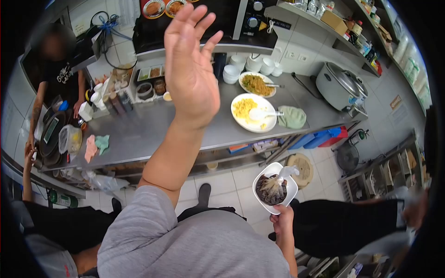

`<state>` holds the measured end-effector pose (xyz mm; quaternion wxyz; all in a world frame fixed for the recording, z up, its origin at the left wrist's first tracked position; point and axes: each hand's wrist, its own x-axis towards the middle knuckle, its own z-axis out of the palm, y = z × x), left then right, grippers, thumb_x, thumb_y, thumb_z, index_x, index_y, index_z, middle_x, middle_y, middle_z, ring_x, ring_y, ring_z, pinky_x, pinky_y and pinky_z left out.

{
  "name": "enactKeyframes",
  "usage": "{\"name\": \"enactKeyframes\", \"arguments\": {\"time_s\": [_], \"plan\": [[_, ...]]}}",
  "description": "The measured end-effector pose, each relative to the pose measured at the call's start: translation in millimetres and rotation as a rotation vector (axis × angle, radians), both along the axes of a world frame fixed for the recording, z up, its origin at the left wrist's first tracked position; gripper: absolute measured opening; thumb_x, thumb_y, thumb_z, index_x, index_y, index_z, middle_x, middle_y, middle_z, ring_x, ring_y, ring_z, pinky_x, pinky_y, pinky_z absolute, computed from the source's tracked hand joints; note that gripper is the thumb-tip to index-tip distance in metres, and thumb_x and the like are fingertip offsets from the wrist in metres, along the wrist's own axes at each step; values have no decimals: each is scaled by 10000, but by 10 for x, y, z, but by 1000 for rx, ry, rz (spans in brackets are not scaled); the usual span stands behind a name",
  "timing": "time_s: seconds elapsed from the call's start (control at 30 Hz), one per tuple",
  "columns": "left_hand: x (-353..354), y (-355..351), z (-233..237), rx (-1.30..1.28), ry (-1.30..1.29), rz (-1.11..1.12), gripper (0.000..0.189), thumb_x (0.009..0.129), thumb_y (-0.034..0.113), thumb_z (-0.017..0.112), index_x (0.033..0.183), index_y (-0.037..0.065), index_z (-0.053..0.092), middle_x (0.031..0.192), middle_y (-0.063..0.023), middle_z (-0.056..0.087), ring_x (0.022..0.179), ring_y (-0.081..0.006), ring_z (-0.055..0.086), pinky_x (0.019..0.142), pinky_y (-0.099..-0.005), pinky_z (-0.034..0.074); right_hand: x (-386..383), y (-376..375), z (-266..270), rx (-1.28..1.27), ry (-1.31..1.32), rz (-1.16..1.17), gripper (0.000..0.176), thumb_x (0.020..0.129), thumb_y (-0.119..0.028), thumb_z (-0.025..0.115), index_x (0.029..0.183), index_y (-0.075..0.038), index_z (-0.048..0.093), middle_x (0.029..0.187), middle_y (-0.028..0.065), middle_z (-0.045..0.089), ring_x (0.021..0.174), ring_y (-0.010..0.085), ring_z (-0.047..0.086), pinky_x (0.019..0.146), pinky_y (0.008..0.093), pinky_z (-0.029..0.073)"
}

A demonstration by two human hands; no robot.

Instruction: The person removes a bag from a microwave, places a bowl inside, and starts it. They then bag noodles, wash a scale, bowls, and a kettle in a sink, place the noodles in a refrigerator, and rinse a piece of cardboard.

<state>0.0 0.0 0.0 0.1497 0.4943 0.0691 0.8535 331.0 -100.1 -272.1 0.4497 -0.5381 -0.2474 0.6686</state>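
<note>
My left hand (192, 69) is raised high over the steel counter, palm showing and fingers apart, with nothing in it. Low at the right of my body, my right hand (282, 218) grips the edge of a white bowl (257, 197). Inside that bowl sits a knotted clear plastic bag (272, 189) of dark food. On the counter, to the right of my left hand, are a plate of yellow food (245, 109) with a white spoon and a plate of noodles (256, 85) with a utensil. A green cloth (292, 117) lies beside the yellow food.
A rice cooker (340, 85) stands at the counter's right end. Stacked white bowls (232, 73) and condiment containers (145, 91) line the back. Pink (91, 148) and green cloths lie at left. One person (60, 76) stands far left; others are close on both sides. A round stool (301, 170) is on the floor.
</note>
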Motion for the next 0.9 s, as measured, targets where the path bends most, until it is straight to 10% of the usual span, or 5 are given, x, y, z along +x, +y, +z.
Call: {"name": "enactKeyframes", "arguments": {"time_s": [0.23, 0.37, 0.57, 0.77, 0.9], "plan": [[-586, 2635, -32, -454, 146, 317, 523, 943, 432, 481, 1288, 41, 449, 1226, -117, 521, 1133, -179, 487, 945, -326, 378, -490, 1614, 142, -34, 30, -21, 159, 718, -52, 557, 862, -18, 501, 615, 27, 468, 383, 104, 342, 356, 253, 252], [-606, 3672, -284, -662, 264, 452, 653, 896, 564, 474, 1154, -35, 497, 1043, -233, 627, 1013, -336, 597, 882, -376, 433, -516, 2169, 176, -49, -5, -40, 173, 720, -46, 559, 878, 6, 512, 614, 35, 475, 366, 106, 347, 335, 252, 249], [-357, 2976, -344, -561, 271, 262, 451, 954, 443, 460, 1048, 6, 524, 673, -18, 519, 515, -50, 460, 475, -212, 381, -159, 3355, 167, -45, -117, 235, 243, 703, -60, 556, 944, -36, 535, 695, 27, 535, 414, 98, 416, 336, 236, 253], [-198, 1394, -319, -641, 31, 604, 973, 795, 818, 152, 1083, -46, 493, 542, -53, 506, 394, -102, 449, 405, -250, 409, -346, 4399, 254, 47, -207, 461, 333, 698, -63, 565, 1028, -33, 530, 743, 26, 556, 470, 103, 472, 350, 212, 259], [-196, 1044, -156, -268, -317, 1231, 958, 848, 761, 189, 1342, -47, 335, 1375, -169, 423, 1228, -247, 452, 1017, -337, 374, -521, 4876, 455, 50, -54, 682, 217, 723, -62, 570, 931, -24, 521, 709, 38, 539, 466, 103, 459, 359, 223, 272]]}}
